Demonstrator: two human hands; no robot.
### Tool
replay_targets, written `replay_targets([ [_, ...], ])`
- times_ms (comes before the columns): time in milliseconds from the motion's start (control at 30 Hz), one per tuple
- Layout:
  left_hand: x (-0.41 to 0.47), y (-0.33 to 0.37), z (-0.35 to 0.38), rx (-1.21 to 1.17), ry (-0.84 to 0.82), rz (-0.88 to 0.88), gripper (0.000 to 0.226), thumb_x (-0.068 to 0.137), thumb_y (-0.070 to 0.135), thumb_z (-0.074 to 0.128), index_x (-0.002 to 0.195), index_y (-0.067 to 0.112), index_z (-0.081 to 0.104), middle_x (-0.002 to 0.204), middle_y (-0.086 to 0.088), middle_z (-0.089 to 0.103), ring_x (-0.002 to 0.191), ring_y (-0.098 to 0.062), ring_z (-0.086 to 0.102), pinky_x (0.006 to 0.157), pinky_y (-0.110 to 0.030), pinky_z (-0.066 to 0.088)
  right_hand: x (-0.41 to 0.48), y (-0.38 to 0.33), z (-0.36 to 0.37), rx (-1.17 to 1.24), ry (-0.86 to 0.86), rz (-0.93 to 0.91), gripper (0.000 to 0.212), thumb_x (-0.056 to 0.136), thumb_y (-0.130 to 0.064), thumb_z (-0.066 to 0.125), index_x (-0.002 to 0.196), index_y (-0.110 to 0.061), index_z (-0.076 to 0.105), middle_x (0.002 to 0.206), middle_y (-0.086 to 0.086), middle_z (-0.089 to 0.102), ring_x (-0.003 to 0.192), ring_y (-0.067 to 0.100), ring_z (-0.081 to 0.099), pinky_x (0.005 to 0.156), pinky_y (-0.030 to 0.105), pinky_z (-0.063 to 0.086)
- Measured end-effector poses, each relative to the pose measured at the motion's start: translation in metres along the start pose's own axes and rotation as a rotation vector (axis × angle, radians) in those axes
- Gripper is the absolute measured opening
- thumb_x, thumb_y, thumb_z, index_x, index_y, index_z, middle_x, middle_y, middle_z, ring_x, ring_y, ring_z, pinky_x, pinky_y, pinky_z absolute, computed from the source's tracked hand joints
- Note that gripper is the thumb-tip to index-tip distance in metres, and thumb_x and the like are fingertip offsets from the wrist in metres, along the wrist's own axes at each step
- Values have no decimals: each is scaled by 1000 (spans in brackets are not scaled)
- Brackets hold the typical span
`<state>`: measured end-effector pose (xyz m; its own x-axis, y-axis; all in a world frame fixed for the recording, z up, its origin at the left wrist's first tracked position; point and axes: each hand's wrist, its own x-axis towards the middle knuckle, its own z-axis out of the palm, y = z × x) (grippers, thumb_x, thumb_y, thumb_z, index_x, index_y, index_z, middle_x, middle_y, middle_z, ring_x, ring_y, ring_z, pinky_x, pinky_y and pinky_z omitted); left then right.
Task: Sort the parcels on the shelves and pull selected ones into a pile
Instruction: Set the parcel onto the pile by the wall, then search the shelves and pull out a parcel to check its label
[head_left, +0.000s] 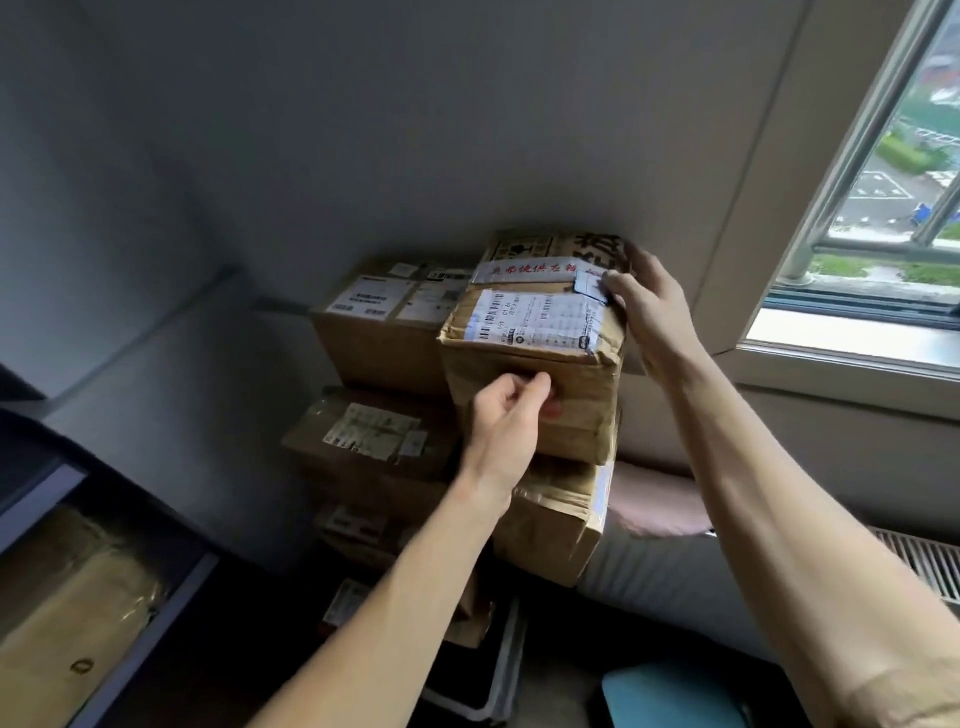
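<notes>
Gripping top parcel (535, 364) at far right corner with right grip (649, 312), thumb on label edge. Touching its front face with left grip (511, 415), fingers curled; cannot tell if really pinching. Resting high on stack of cardboard parcels (550, 519) in room corner, against grey wall (363, 130), beside window (883, 156). Dark shelf (171, 571) at left, holding brown parcel (62, 613).

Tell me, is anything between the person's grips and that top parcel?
Nothing visible. Both touch the top parcel: the left grip rests against its front face, and the right grip holds its right edge.
</notes>
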<state>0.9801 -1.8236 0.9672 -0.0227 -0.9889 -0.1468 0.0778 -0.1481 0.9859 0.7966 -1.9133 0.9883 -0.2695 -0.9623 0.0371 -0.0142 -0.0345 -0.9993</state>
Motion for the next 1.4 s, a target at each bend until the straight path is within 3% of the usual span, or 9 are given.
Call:
replay_targets([
  [233, -6, -9, -10, 105, 66, 36, 9, 100, 15, 65, 101, 9, 71, 107, -7, 76, 102, -13, 70, 93, -25, 54, -18, -14, 9, -386, -21, -162, 58, 87, -39, 66, 144, -29, 59, 156, 4, 45, 147, 19, 41, 120, 35, 37],
  [367, -18, -17, -10, 117, 71, 38, 21, 99, 14, 66, 119, 16, 69, 115, 3, 74, 107, -5, 68, 101, -28, 53, -22, -29, 18, -692, -48, -283, 32, 99, -34, 62, 128, -29, 74, 161, 7, 42, 154, 30, 23, 125, 47, 26],
  [533, -31, -6, -14, 93, -39, -28, 22, 100, 12, 63, 111, 31, 66, 113, 12, 72, 98, 12, 66, 101, -23, 50, -41, -29, 31, -901, -57, -347, 49, 98, -52, 54, 137, -27, 68, 152, 8, 53, 148, 30, 34, 121, 43, 28],
  [633, -41, -1, -30, 80, -58, -32, 26, 102, 7, 60, 112, 30, 65, 113, 15, 69, 102, 11, 64, 98, -19, 50, -60, -37, 45, -891, -19, -433, 62, 91, -53, 49, 141, -19, 65, 151, 14, 55, 146, 33, 40, 121, 44, 30],
  [733, -60, 4, -66, 45, 19, -7, 39, 102, 12, 61, 140, 19, 58, 139, 6, 61, 133, -8, 55, 115, -34, 44, -96, -41, 71, -747, -10, -538, 45, 97, -35, 58, 135, -12, 68, 140, 10, 63, 136, 29, 51, 112, 41, 41],
  [867, -106, -1, -152, -2, 209, 22, 40, 103, 11, 59, 143, 14, 58, 143, 2, 58, 130, -10, 55, 110, -35, 49, -174, -20, 134, -548, -33, -590, 33, 95, -31, 55, 118, -16, 74, 117, 3, 71, 114, 25, 64, 96, 36, 50],
  [1067, -227, -56, -313, -136, 622, -55, 18, 102, 16, 61, 114, 25, 71, 123, 3, 72, 112, -10, 69, 96, -33, 58, -335, 58, 261, -366, -443, -402, 21, 99, -13, 66, 117, -19, 75, 111, -7, 73, 97, 7, 71, 91, 33, 58],
  [1267, -352, -111, -419, -176, 917, -161, 19, 100, 16, 65, 116, 16, 74, 114, 2, 76, 96, -6, 74, 71, -12, 51, -488, 114, 361, -292, -874, -193, 25, 102, -15, 62, 124, -19, 75, 116, -14, 74, 107, -5, 68, 94, 20, 56],
  [1400, -403, -129, -457, -198, 1035, -208, 14, 96, 18, 69, 106, 21, 78, 108, 6, 77, 97, -7, 74, 99, -38, 58, -538, 123, 399, -302, -1041, -160, 24, 100, -10, 63, 120, -15, 75, 110, -13, 76, 100, -5, 69, 86, 13, 51],
])
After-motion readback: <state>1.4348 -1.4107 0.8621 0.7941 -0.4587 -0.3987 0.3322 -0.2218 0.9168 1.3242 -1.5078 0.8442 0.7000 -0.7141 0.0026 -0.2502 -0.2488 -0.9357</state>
